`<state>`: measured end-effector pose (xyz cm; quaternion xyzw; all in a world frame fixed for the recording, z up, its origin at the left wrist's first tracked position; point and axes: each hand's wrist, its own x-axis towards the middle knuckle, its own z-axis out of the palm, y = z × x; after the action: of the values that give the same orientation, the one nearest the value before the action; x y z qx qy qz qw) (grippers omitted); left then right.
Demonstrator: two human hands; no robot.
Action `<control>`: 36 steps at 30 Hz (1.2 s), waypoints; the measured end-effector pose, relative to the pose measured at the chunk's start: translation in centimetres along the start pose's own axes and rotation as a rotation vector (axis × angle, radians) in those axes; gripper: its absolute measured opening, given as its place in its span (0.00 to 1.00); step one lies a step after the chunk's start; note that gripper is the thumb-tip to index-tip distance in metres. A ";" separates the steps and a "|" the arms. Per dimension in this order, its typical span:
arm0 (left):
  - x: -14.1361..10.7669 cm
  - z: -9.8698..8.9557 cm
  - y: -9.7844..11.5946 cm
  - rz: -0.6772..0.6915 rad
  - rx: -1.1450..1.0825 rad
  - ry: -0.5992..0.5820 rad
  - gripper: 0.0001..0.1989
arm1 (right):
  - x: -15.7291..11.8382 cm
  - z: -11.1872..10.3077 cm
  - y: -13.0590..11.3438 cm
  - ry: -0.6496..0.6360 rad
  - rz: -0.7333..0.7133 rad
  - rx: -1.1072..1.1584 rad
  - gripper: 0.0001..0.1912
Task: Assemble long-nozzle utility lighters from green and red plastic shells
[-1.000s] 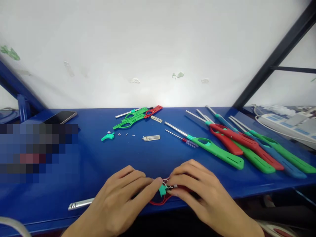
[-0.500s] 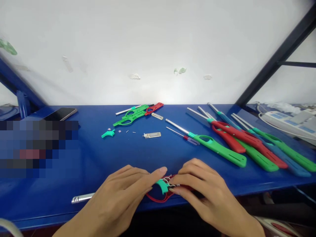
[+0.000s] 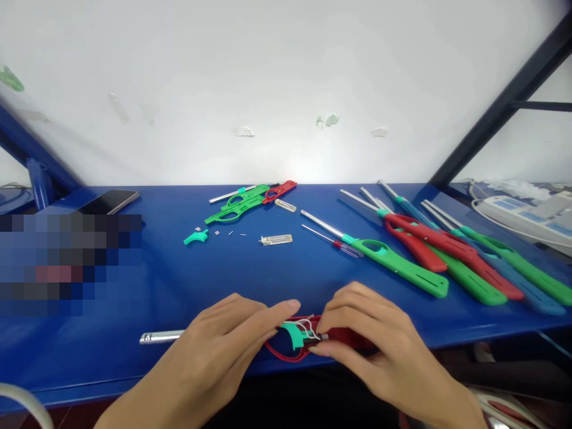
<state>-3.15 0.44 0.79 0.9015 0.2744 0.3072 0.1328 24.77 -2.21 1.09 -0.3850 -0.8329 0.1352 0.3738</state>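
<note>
A red lighter shell (image 3: pixel 290 357) lies at the table's front edge, with a teal trigger (image 3: pixel 295 335), white wires (image 3: pixel 308 326) and a small dark part (image 3: pixel 318 337) in it. My left hand (image 3: pixel 223 345) is closed on the shell's left part; its thumb lies by the trigger. From under that hand a metal tube (image 3: pixel 161 337) sticks out to the left. My right hand (image 3: pixel 370 333) pinches at the dark part and wires, thumb and index finger nearly together. The rest of the shell shows red behind its fingers.
Several assembled lighters (image 3: pixel 451 250) lie at the right, beside a screwdriver (image 3: pixel 348 249). Green shell halves (image 3: pixel 241 205), a red half (image 3: pixel 281 190), clear fuel tanks (image 3: pixel 276 239) and a loose teal trigger (image 3: pixel 196 236) sit farther back. A phone (image 3: pixel 111 201) is at the left.
The metal tube has shifted slightly right and up. My right fingers have moved a little, showing more of the wires and dark part. My left hand keeps its hold.
</note>
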 end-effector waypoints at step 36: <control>0.8 -0.2 -0.1 0.055 0.043 -0.053 0.30 | -1.8 0.6 -1.0 0.074 -0.212 -0.468 0.10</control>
<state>-2.80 1.03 1.31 0.9192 0.2522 0.2810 0.1122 24.54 -4.21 0.28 -0.3762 -0.8631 -0.1152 0.3166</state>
